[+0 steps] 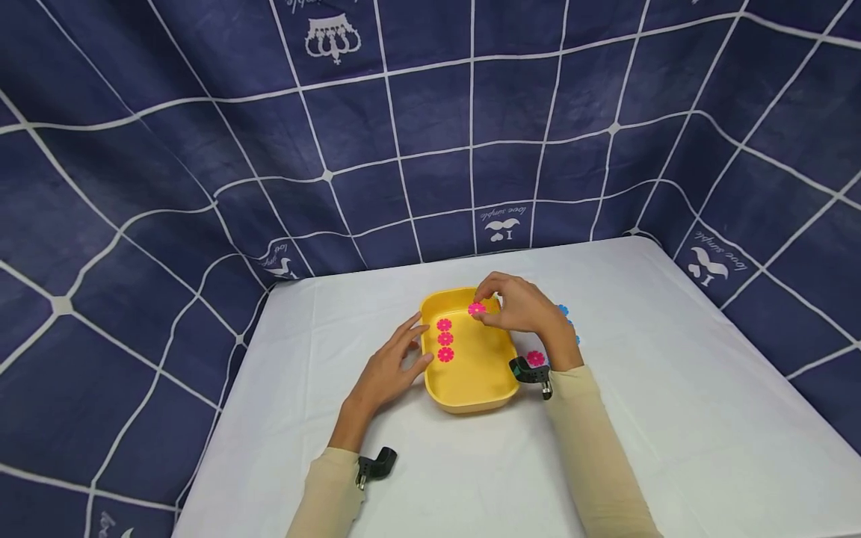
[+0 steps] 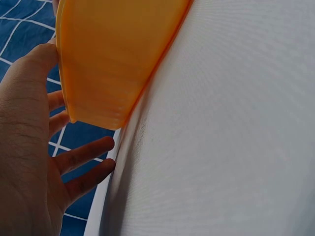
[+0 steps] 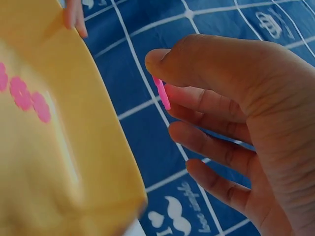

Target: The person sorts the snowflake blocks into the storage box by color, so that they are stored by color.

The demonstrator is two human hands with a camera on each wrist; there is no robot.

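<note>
Flower piece [image 1: 476, 308], bright pink, is clamped between thumb and finger of the right hand [image 1: 519, 305], seen from my remote post through the head camera. From that angle it shows over the far right part of a yellow tray [image 1: 471, 390], near the far edge; I cannot tell how high above the tray's floor it is held. Inside, three more pink flowers [image 1: 445, 339] lie close together in a row near the tray's left edge. The left hand [image 1: 386, 370] rests at that same edge with its fingers apart, and my left wrist view puts its thumb at the rim. Beyond the tray's right edge, a loose pink flower [image 1: 535, 359] and several blue pieces [image 1: 563, 309] lie on the white surface [image 1: 437, 471], the blue ones partly blocked from me by the right wrist [image 1: 563, 345]. Black wrist cameras [image 1: 380, 464] sit at the cuffs of beige sleeves [image 1: 599, 456]. Behind the surface's far edge hangs a navy curtain [image 1: 437, 112] crossed by white lines.
</note>
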